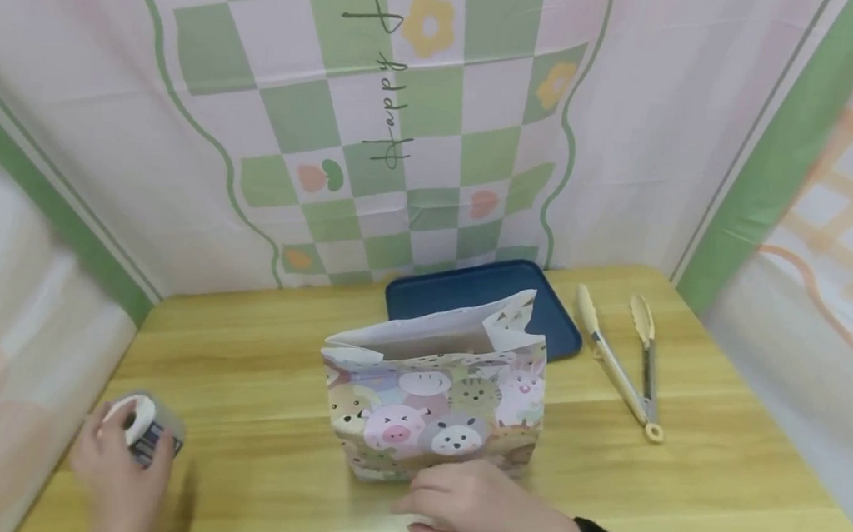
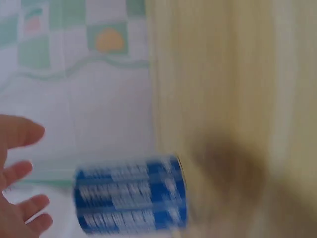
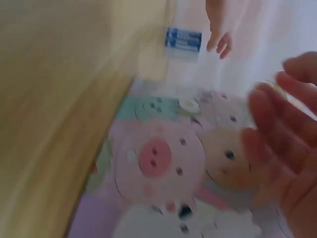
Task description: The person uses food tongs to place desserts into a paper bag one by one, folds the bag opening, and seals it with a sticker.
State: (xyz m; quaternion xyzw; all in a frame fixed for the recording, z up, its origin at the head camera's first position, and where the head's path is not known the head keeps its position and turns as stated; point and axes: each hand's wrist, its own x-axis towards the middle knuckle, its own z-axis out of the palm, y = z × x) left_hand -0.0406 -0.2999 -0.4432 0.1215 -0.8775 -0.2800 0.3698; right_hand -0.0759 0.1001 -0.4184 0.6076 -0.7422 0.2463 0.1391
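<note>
At the left of the table stands a cylindrical roll (image 1: pixel 146 432) with a white top, a dark central hole and a blue printed label. My left hand (image 1: pixel 121 459) is right at it in the head view. In the left wrist view the fingers (image 2: pixel 34 206) are spread and apart from the blue-labelled roll (image 2: pixel 131 196). An upright paper bag (image 1: pixel 433 417) with cartoon animals has its mouth open at the top. Just in front of the bag's lower edge is my right hand (image 1: pixel 485 513), its fingers (image 3: pixel 262 106) loosely bent, with nothing seen in them.
Behind the bag lies a dark blue tray (image 1: pixel 455 289), partly hidden by it. Tongs (image 1: pixel 631 382) with cream tips lie spread to the right. A patterned curtain (image 1: pixel 422 132) hangs along the table's (image 1: pixel 238 368) back edge.
</note>
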